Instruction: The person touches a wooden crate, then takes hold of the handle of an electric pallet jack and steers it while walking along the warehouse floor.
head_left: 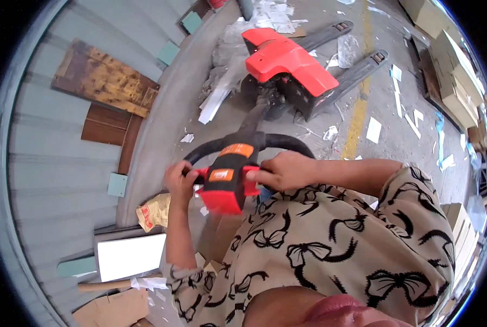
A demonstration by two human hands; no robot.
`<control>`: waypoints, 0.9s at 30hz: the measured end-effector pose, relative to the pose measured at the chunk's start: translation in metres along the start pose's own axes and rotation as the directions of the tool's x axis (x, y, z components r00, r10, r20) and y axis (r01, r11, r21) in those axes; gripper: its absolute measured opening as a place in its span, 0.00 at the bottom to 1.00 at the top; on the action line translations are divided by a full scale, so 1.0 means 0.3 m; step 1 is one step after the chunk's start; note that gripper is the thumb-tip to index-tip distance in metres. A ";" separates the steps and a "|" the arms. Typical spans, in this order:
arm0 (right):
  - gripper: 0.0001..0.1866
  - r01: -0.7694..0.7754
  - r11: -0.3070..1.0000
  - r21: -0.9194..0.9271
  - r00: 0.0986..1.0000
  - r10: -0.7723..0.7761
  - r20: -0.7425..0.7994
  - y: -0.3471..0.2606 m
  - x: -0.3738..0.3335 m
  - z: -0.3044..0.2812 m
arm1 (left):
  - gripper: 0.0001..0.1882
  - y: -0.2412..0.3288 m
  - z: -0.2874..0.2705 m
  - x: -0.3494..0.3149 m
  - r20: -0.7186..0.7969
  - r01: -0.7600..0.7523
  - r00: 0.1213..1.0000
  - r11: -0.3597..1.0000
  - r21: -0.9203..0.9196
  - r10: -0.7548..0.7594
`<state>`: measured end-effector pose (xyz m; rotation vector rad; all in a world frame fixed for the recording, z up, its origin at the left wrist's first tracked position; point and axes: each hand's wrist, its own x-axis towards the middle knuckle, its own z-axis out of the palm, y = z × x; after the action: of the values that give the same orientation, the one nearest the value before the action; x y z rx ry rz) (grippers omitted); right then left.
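Both hands [179, 180] held the truck [290, 60] by its handle [221, 182]

The left hand was closed around the handle's left side, its thumb on top. The right hand [290, 170] was curled around the opposite side, its thumb against a red tab [250, 182]. The red truck itself stood beyond both hands, joined to the handle by a dark shaft [253, 119].

As far as could be judged, the two-handed hold was fully made. The forks [358, 78], pointing away on the truck's far side, bore no visible load, so none had been taken up. Whether the truck was rolling could not be told.

The floor [399, 150] under the truck was grey and littered. Crumpled plastic [227, 60] lay just left of the truck, paper [373, 130] was scattered to its right, and a worn yellow line [355, 122] ran along that same side. Farther right of the truck stood a pale stack [450, 76]. Well to its left rose a ribbed grey wall [47, 174] with a wooden board [104, 73] against it. Nearer the person than the truck, leftward, were a tan sack [155, 212], a white panel [132, 256] and cardboard [113, 309].
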<state>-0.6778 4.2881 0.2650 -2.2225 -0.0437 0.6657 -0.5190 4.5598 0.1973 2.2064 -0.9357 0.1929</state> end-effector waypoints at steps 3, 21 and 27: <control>0.40 -0.017 1.000 -0.024 0.992 0.014 -0.123 0.005 0.101 -0.078 | 0.32 -0.082 0.030 0.180 0.053 -0.010 0.998 0.993 -0.121 0.016; 0.41 -0.237 0.969 0.068 0.888 0.244 -0.390 0.166 0.883 -0.687 | 0.33 -0.648 0.330 1.263 0.291 -0.146 0.939 0.979 -0.146 0.183; 0.40 -0.241 0.964 0.113 0.871 0.266 -0.413 0.302 1.077 -0.967 | 0.29 -0.715 0.488 1.605 0.281 -0.304 0.914 0.953 0.001 0.291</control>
<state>-0.2779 4.1033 0.2132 -2.2905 0.4929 0.2962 -0.0444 4.2905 0.1574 2.1566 -1.4385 0.0434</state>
